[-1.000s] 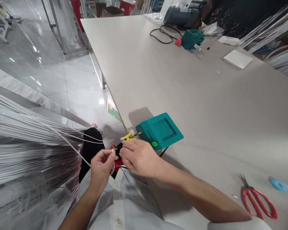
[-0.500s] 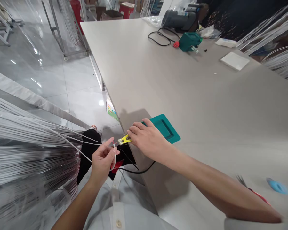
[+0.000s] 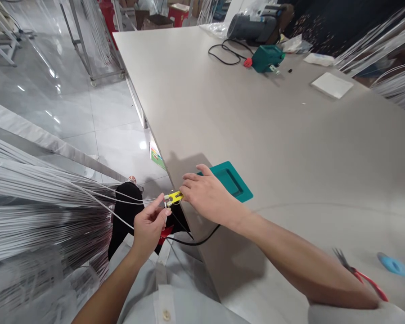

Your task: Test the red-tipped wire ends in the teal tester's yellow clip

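Note:
A white cable (image 3: 165,211) is pinched between the thumb and index finger of my left hand (image 3: 146,227), just past the table's left edge. My right hand (image 3: 205,193) is closed around a yellow plier-like tool (image 3: 174,197) with pale tips. Those tips are at the cable's end, right by my left fingertips; whether they press on it is too small to tell. Under and beyond my right hand lies a teal tray (image 3: 234,180), partly covered by the fingers. A black cord (image 3: 202,240) runs from below over the table edge and under my right wrist.
Long white cables (image 3: 47,180) hang in thick bundles at my left. Red-handled pliers (image 3: 364,279) and a blue ring-shaped item (image 3: 394,264) lie near my right forearm. Farther back on the table stand a green device (image 3: 267,58), a grey motor (image 3: 251,28) and a white box (image 3: 332,85).
My left hand has moved slightly right and up, bringing the cable end to the yellow tool's tips. My right hand has barely moved.

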### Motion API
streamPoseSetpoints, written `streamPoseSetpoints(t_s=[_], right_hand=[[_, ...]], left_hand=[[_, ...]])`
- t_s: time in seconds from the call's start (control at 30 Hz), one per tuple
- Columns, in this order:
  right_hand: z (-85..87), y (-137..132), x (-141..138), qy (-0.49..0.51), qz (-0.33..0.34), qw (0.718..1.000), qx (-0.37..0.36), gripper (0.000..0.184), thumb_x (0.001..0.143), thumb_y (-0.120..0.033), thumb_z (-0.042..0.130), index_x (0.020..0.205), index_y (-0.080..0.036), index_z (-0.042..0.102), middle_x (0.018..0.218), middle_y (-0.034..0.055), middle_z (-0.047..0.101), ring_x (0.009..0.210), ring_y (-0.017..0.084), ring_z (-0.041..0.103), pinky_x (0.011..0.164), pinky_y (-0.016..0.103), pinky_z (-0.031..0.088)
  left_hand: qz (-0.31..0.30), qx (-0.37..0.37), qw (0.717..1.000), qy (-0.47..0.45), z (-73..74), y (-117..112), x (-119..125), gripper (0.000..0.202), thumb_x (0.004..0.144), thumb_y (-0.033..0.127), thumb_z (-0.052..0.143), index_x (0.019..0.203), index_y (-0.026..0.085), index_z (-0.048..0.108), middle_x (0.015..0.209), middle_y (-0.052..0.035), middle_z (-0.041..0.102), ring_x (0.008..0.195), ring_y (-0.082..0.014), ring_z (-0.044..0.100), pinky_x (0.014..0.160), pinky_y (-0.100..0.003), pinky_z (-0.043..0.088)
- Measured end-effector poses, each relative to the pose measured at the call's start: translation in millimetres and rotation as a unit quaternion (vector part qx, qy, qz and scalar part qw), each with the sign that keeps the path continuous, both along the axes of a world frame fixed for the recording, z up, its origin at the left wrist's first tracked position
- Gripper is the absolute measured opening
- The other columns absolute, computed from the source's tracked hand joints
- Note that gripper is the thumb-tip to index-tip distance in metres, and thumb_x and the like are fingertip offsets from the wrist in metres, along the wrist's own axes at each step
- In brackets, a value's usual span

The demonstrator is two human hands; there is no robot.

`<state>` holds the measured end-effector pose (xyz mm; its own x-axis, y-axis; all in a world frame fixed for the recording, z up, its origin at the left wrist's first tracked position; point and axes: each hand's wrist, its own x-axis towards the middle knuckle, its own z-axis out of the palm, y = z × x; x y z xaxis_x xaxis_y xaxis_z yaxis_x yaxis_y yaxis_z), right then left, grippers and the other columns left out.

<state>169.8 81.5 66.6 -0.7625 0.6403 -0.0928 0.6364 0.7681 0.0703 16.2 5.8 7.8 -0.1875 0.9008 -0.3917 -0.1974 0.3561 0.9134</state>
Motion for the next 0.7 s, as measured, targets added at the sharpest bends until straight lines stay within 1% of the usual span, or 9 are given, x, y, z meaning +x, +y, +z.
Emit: streamPoseSetpoints(t_s=[0.07, 0.13, 0.17, 0.3, 0.43, 0.63, 0.7], right_hand=[[0.4, 0.1, 1.1, 0.003, -0.002, 1.0, -0.005, 0.016, 0.084, -0.014, 0.047, 0.077, -0.014, 0.062, 0.077, 0.0073, 0.066, 0.085, 0.022, 0.055, 0.087, 0.044, 0.026], [0.5, 0.2, 2.4, 0.011, -0.009, 1.0, -0.008, 0.011, 0.082, -0.02, 0.052, 0.081, -0.014, 0.061, 0.082, 0.0084, 0.066, 0.089, 0.023, 0.054, 0.089, 0.045, 0.025], [0.2, 0.1, 3.0, 0.014, -0.014, 1.0, -0.009, 0.012, 0.08, -0.023, 0.055, 0.084, -0.013, 0.061, 0.084, 0.0092, 0.066, 0.091, 0.024, 0.053, 0.089, 0.045, 0.025], [-3.2, -0.4, 3.9, 0.015, -0.03, 0.999, -0.003, 0.03, 0.075, -0.033, 0.063, 0.095, -0.011, 0.059, 0.089, 0.0112, 0.065, 0.096, 0.026, 0.051, 0.092, 0.046, 0.023], [-5.9, -1.9, 3.1, 0.018, -0.029, 0.999, -0.001, 0.039, 0.075, -0.034, 0.064, 0.104, -0.01, 0.057, 0.09, 0.011, 0.065, 0.097, 0.026, 0.051, 0.094, 0.046, 0.022], [-5.7, -1.3, 2.6, 0.031, -0.035, 0.999, -0.014, 0.038, 0.074, -0.032, 0.065, 0.105, -0.012, 0.057, 0.09, 0.0104, 0.066, 0.096, 0.026, 0.053, 0.095, 0.047, 0.024], [-5.2, -1.0, 3.3, 0.043, -0.038, 0.998, -0.016, 0.039, 0.074, -0.033, 0.066, 0.105, -0.012, 0.058, 0.089, 0.0105, 0.066, 0.096, 0.026, 0.053, 0.095, 0.048, 0.025]], left_hand=[[-0.007, 0.002, 1.0, 0.009, -1.9, -0.2, 0.1, 0.045, 0.066, 0.022, 0.069, 0.11, 0.017, 0.063, 0.056, 0.0047, 0.055, 0.043, -0.0036, 0.039, 0.04, -0.018, 0.035], [-0.006, 0.003, 1.0, 0.017, -3.0, -0.9, 0.6, 0.045, 0.066, 0.022, 0.068, 0.11, 0.017, 0.063, 0.056, 0.0051, 0.055, 0.043, -0.0039, 0.039, 0.041, -0.018, 0.036], [-0.003, 0.006, 1.0, 0.02, -3.4, -1.4, 1.0, 0.044, 0.067, 0.023, 0.068, 0.11, 0.017, 0.063, 0.056, 0.0052, 0.055, 0.044, -0.0042, 0.04, 0.041, -0.018, 0.037], [0.01, 0.02, 1.0, 0.022, -4.2, -4.0, 2.1, 0.043, 0.068, 0.024, 0.067, 0.11, 0.017, 0.062, 0.058, 0.0046, 0.056, 0.045, -0.0049, 0.043, 0.042, -0.018, 0.039], [0.012, 0.022, 1.0, 0.019, -4.5, -5.7, 0.2, 0.044, 0.068, 0.024, 0.067, 0.111, 0.016, 0.061, 0.059, 0.0042, 0.056, 0.045, -0.005, 0.044, 0.041, -0.018, 0.039], [0.029, 0.017, 0.999, 0.006, -2.2, -8.0, -6.7, 0.04, 0.066, 0.023, 0.069, 0.105, 0.016, 0.063, 0.057, 0.0043, 0.057, 0.044, -0.0053, 0.044, 0.041, -0.018, 0.039], [0.034, 0.019, 0.999, -0.007, -1.2, -8.8, -10.0, 0.043, 0.066, 0.024, 0.07, 0.107, 0.017, 0.062, 0.057, 0.0044, 0.058, 0.044, -0.0052, 0.043, 0.041, -0.018, 0.038]])
